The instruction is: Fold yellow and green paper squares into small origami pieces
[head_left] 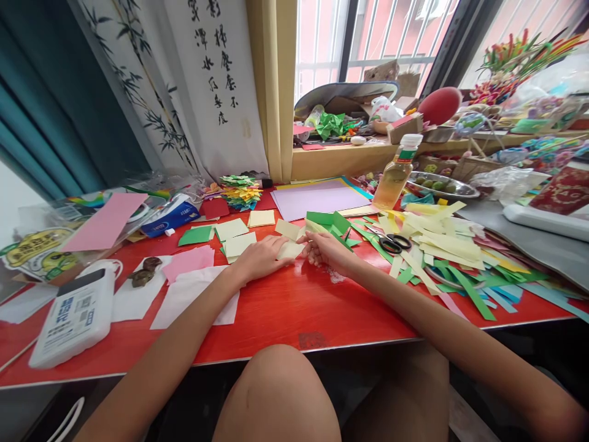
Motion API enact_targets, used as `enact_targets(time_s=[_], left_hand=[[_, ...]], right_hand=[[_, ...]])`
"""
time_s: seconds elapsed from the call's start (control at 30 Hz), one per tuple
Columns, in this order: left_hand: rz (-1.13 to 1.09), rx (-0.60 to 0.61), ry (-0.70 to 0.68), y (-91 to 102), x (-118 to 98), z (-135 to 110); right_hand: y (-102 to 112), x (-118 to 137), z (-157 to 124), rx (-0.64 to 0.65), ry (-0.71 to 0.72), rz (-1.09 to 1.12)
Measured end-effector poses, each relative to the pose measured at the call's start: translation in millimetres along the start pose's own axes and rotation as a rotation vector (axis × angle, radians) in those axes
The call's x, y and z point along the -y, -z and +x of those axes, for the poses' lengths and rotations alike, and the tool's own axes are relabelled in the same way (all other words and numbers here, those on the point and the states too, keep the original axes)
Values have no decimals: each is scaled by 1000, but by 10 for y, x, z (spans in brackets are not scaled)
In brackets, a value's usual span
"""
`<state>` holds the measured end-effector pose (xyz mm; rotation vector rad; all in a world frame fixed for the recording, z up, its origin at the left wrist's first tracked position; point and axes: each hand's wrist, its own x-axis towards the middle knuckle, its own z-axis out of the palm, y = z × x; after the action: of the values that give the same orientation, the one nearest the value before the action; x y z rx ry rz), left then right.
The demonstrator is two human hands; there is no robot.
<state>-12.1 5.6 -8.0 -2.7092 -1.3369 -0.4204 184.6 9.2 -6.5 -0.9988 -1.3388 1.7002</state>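
Note:
My left hand (260,256) lies on the red table (285,307) with its fingers pressed flat on a small pale yellow paper square (291,249). My right hand (324,248) meets it from the right, fingers curled and pinching the same square's edge. More pale yellow squares (234,236) and green squares (196,236) lie just beyond the hands. A folded green paper (329,221) sits behind my right hand.
Black-handled scissors (391,242) lie right of my hands among yellow and green paper strips (442,252). A bottle of yellow liquid (396,175), a lilac sheet (317,199), a stack of folded pieces (240,191), pink paper (186,261) and a white wipes pack (76,316) stand around. My knee (280,393) is under the table edge.

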Motion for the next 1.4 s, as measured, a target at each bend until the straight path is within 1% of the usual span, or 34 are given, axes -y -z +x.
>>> enact_targets(time_s=[0.07,0.17,0.23,0.33,0.37,0.43,0.53,0.57,0.6,0.67,0.77,0.87,0.93,1.03,1.13,1.23,1.33,1.4], left_hand=[[-18,55,49,17,-44,2],[-34,77,22,56,-96,4],[-8,60,-18,58,-110,5],[72,-18,-63,33,-104,7],[92,-57,-68,31,-100,9],[101,-191,-68,48,-99,14],[48,-476,-75,108,-120,21],[13,-533,-98,124,-133,22],[-29,-550,-120,132,-147,21],[-124,-521,-138,122,-174,17],[-235,-450,-80,73,-198,11],[-230,-406,-92,49,-207,7],[-195,-376,-127,56,-215,5],[-172,-341,-168,77,-233,3],[-129,-365,-217,89,-237,5],[-62,-413,-286,92,-229,10],[-51,-436,-300,97,-236,24],[-112,-447,-268,104,-255,38]], right_hand=[[-3,-8,10,-7,-1,-8],[-21,-13,13,9,-18,-37],[-25,-20,17,16,-28,-51],[-10,-30,29,23,-35,-53],[-3,-30,31,25,-38,-57],[3,-21,29,51,-57,-62],[-26,15,8,143,-131,-20],[-43,30,-1,177,-154,14],[-58,45,-9,202,-164,55],[-74,71,-18,206,-142,133],[-34,93,-11,136,-85,219],[52,110,0,89,-72,274],[101,129,-3,87,-62,264],[137,166,-18,55,19,133],[137,200,-32,-17,103,27],[112,224,-47,-74,119,50],[71,232,-69,-36,108,88],[45,225,-81,6,117,60]])
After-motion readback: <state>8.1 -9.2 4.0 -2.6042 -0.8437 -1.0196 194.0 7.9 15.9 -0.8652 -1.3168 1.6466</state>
